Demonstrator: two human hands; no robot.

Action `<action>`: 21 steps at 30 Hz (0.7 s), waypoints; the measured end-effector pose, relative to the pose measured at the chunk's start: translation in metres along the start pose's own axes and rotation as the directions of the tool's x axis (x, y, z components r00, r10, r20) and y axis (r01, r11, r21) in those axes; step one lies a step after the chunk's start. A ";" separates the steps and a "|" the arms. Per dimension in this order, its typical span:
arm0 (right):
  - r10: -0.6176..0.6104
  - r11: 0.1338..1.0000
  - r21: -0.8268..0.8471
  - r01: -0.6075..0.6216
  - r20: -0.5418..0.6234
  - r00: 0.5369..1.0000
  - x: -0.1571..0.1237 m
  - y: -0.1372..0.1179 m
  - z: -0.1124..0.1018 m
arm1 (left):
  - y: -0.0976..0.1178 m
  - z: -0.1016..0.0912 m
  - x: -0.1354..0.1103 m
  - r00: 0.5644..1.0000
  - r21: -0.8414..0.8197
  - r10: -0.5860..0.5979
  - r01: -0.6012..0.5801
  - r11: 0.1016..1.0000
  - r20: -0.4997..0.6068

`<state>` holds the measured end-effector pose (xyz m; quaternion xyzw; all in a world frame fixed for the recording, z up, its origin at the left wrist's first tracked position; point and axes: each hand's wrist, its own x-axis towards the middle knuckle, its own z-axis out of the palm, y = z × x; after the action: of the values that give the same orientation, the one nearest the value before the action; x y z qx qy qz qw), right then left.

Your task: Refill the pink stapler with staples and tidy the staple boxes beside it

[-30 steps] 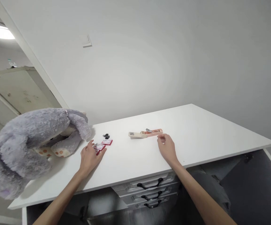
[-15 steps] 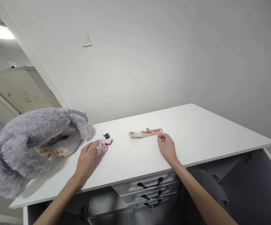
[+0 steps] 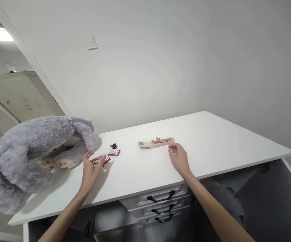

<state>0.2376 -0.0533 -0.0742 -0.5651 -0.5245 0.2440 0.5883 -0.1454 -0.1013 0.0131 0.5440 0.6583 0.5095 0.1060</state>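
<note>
A long pink case (image 3: pixel 165 143) lay open on the white table (image 3: pixel 137 171), with a shiny metal thing (image 3: pixel 159 139) in it, too small to make out. My left hand (image 3: pixel 90 172) hid part of a little red and white box (image 3: pixel 107 158). Its thumb was on the box and its fingers were apart, but I couldn't tell if they gripped it. My right hand (image 3: pixel 179 159) had curled-in fingers, just beside the case.

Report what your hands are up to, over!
Left hand at red-and-white box, firm grip unclear. Right hand curled beside open case. Plush toy close by left hand.
</note>
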 end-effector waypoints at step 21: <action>-0.069 0.986 0.167 -0.025 0.534 0.843 -0.012 -0.041 -0.011 | 0.054 0.108 -0.032 0.439 -0.130 0.810 -0.844 0.520 0.387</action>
<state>0.2308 -0.0784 -0.0383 -0.4166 -0.6524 0.4290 0.4656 -0.0256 -0.0738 -0.0071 0.8910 0.2915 0.3448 -0.0465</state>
